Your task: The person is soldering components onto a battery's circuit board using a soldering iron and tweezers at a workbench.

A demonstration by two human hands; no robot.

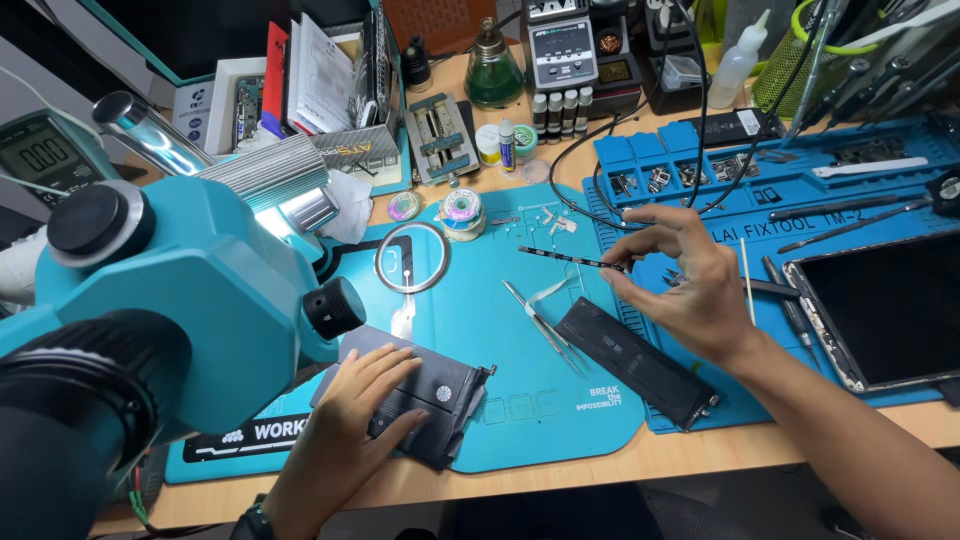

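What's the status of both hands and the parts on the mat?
Left hand flat on dark device under microscope. Right hand pinching thin black strip above mat. Tweezers and long black battery lie below the strip.

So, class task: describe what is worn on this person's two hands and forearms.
Both hands are bare: no gloves or rings show. The left hand has a dark band at its wrist, probably a watch. The right hand leads to a bare forearm, no sleeve visible.
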